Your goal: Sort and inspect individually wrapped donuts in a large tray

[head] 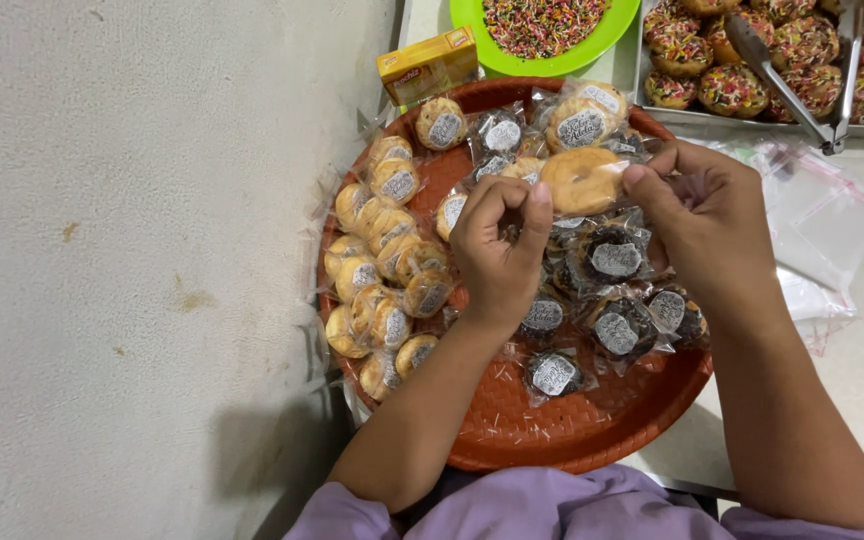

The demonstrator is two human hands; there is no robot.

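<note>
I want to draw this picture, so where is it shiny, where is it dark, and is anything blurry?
Head view: soft, even light; small glints on the clear wrappers in the orange tray; a dim shadow on the floor beside the left forearm; the left hand, right hand and the plain donut between them look sharp; the metal tongs shine a little.

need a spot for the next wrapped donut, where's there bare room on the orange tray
The orange woven tray is bare along its near rim, below the dark wrapped donuts. Its left side is crowded with stacked pale wrapped donuts, and the far side is full too. Both hands hold a plain donut over the middle.
</note>
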